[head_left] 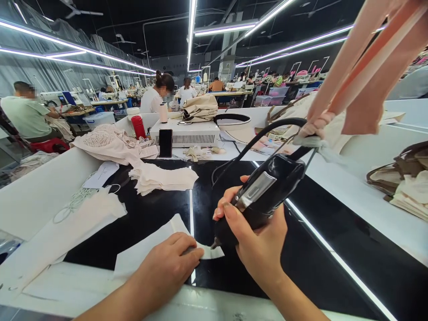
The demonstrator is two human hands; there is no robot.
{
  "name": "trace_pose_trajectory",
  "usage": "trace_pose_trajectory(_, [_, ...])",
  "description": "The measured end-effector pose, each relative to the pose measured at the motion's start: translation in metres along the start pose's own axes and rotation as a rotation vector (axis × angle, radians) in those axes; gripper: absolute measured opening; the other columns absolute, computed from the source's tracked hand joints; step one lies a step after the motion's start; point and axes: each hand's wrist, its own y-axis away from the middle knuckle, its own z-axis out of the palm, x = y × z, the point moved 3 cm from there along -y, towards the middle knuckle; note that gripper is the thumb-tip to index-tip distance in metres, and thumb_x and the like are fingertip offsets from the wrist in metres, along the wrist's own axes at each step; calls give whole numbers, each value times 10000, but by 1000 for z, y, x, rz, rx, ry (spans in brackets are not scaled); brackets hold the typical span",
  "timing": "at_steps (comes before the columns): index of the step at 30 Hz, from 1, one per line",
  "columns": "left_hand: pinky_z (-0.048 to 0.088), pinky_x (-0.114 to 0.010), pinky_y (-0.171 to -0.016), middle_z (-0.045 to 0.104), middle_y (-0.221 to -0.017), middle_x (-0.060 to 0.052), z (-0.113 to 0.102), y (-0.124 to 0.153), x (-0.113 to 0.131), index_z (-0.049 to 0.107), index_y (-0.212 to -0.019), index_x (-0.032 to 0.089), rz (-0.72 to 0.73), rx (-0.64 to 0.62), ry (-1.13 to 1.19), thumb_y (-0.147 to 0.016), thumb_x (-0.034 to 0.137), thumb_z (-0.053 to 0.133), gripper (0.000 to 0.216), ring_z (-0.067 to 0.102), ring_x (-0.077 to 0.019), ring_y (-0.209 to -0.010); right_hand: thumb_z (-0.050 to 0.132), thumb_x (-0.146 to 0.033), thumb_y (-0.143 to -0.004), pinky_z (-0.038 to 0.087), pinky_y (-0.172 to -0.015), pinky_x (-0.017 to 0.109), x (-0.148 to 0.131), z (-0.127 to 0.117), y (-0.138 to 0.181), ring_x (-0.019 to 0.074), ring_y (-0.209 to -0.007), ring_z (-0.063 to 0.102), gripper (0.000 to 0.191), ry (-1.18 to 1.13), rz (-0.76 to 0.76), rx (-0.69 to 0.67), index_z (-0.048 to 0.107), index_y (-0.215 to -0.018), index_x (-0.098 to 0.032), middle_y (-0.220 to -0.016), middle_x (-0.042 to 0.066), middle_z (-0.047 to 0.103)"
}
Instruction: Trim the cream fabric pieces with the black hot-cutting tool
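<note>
Right hand (257, 243) wrapped around black glossy handheld electric tool with a silver plate on its body (264, 191), grip firm, thumb and fingers closed over the barrel. Fine tip of tool pointing down at edge of small white fabric piece with a curved cut edge (150, 249); whether actually touching, cannot tell. Left hand (169, 263) laid flat, palm down, pressing that fabric piece onto black glossy tabletop (334, 232), fingertips just beside tool tip.

Black cord (267, 129) looping up from tool's rear, tied with a strip of grey cloth to hanging peach-coloured fabric straps (364, 67) overhead at right.

Step in hand, by judgement: working tool tip along the curved edge while free hand pins the cloth. Next move likely calls for steady guidance of tip along the curve, pinning fingers kept out of its path, cord slack enough not to drag.

Further out: stack of cream fabric pieces (160, 178) mid-tabletop; larger white fabric sheet (67, 232) at left; heap of pale pink lace garments (107, 142); red cylindrical flask (138, 126); dark phone standing upright (165, 142) against white vented box unit (187, 133). Other workers seated at sewing stations beyond.

Writing: none legible on tool, box, or the white paper slip at left; too small or blurred.
</note>
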Motion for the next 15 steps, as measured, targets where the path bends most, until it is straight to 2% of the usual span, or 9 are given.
trace_pose_trajectory(5, [645,-306,-783,692,-1050,-90,1,0,0,661,-1205,174,-14,-32,-3,-1021,28,496,287,695,-218,-945,789,-225,-822,565,-476,251,4,12,-2,122,-514,628,316,-13,17,-11,524,-983,-289,-730,-83,673])
trace_pose_trajectory(11, [637,-316,-722,676,-1007,-89,-1,-3,1,676,-1175,166,-29,-42,-21,-1043,67,503,240,671,-227,-875,766,-228,-840,574,-500,255,8,12,-1,121,-526,638,266,25,10,-20,543,-976,-281,-735,-78,688])
trace_pose_trajectory(15, [634,-316,-745,651,-996,-91,-3,-3,2,691,-1170,173,-38,-33,-38,-1039,75,508,246,652,-222,-870,765,-226,-840,574,-499,251,10,14,-2,115,-519,634,275,-5,9,-20,539,-985,-283,-738,-84,685])
